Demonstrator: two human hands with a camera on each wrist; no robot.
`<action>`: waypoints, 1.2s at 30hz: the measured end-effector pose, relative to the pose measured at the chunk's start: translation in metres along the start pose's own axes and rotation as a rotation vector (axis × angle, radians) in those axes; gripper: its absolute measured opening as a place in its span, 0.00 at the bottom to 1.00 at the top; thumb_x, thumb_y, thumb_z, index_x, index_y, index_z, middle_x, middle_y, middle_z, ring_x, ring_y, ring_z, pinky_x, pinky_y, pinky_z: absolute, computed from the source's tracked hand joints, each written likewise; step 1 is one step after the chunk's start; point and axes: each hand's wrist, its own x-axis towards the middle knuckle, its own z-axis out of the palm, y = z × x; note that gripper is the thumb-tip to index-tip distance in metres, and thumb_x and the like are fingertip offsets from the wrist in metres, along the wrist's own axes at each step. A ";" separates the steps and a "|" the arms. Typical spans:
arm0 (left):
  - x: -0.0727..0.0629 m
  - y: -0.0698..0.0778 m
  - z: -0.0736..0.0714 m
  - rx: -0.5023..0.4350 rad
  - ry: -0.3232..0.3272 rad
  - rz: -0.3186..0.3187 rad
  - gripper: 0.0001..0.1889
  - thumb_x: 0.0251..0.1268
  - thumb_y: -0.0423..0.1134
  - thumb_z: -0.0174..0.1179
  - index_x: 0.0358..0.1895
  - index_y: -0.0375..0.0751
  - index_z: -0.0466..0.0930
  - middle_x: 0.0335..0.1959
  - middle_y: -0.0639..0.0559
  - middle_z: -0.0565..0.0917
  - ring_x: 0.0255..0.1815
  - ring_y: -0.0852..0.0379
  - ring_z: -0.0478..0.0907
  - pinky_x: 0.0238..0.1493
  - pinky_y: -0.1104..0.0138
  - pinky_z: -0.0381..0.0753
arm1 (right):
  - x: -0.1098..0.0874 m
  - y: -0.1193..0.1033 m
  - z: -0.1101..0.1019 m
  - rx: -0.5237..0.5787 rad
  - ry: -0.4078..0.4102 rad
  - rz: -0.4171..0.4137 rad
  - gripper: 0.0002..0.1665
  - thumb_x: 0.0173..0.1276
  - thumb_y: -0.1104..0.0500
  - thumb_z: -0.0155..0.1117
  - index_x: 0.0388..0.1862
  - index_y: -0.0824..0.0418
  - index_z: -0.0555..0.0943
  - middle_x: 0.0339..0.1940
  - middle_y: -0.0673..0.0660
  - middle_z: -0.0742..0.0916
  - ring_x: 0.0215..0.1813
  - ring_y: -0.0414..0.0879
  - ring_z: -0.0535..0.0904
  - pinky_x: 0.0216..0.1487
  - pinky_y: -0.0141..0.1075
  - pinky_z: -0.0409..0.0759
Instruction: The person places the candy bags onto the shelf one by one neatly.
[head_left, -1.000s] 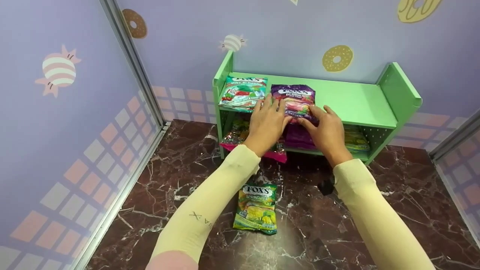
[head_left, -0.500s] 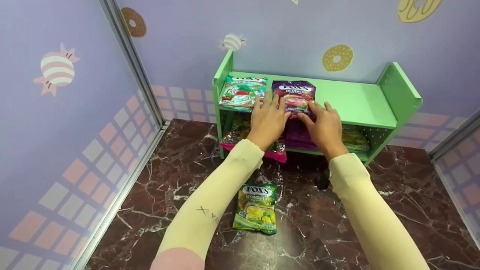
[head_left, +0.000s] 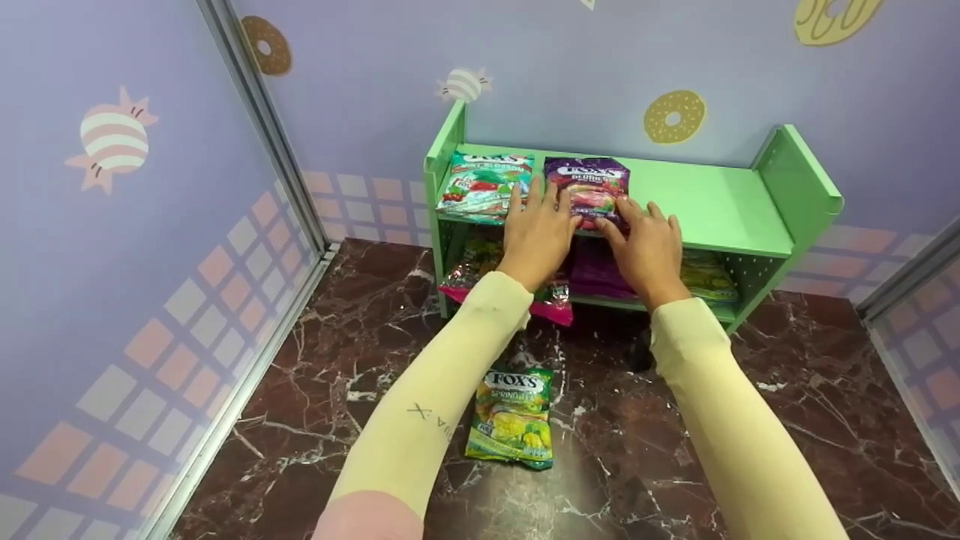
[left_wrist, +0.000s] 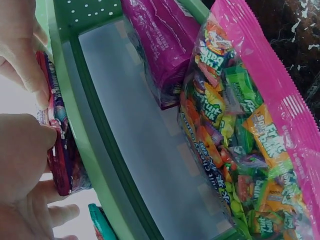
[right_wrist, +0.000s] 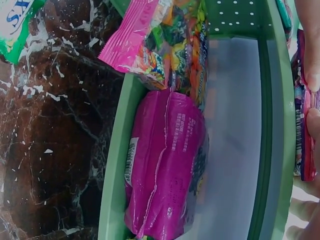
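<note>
A purple Fox's Berries candy bag lies face up on the top of the green shelf. My left hand reaches over its left side, fingers stretched forward, with the thumb at the bag's front edge. At the front right corner, my right hand touches the bag with thumb and index finger. Both thumbs show along the bag's edge in the left wrist view. Immediately left lies a teal Fox's Mint Blossom bag, partly overlapped by my left fingers.
On the lower shelf, a pink-edged bag of fruit chews sticks out past the front, beside a magenta bag. Yellow bags sit at the right end. A green Fox's Spring Tea bag lies on the marble floor.
The purple bag has slid back from the front edge and now lies flatter beside the teal bag. Both hands have moved slightly forward with it.
</note>
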 end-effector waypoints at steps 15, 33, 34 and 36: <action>-0.016 -0.006 0.002 -0.031 0.158 0.044 0.29 0.76 0.58 0.39 0.74 0.50 0.61 0.74 0.49 0.65 0.78 0.49 0.53 0.77 0.49 0.50 | -0.009 -0.012 -0.012 0.094 0.033 -0.075 0.35 0.70 0.43 0.58 0.68 0.61 0.71 0.69 0.63 0.75 0.73 0.62 0.64 0.75 0.57 0.54; -0.080 -0.012 0.014 -0.165 0.474 0.109 0.21 0.70 0.53 0.55 0.59 0.49 0.78 0.60 0.54 0.80 0.61 0.53 0.74 0.57 0.59 0.74 | -0.076 -0.009 -0.007 0.243 0.195 -0.216 0.27 0.67 0.54 0.66 0.60 0.65 0.77 0.60 0.65 0.81 0.65 0.60 0.74 0.69 0.51 0.66; -0.084 -0.012 0.016 -0.168 0.476 0.109 0.21 0.69 0.53 0.55 0.59 0.49 0.78 0.60 0.54 0.80 0.60 0.54 0.74 0.57 0.59 0.74 | -0.080 -0.008 -0.005 0.247 0.195 -0.218 0.27 0.66 0.54 0.66 0.60 0.65 0.78 0.60 0.65 0.81 0.64 0.60 0.74 0.69 0.51 0.66; -0.091 -0.013 0.019 -0.176 0.478 0.108 0.21 0.69 0.53 0.56 0.59 0.49 0.78 0.60 0.54 0.80 0.60 0.54 0.74 0.57 0.59 0.74 | -0.088 -0.006 -0.002 0.250 0.192 -0.219 0.27 0.66 0.54 0.67 0.60 0.65 0.78 0.61 0.64 0.81 0.65 0.59 0.74 0.69 0.50 0.66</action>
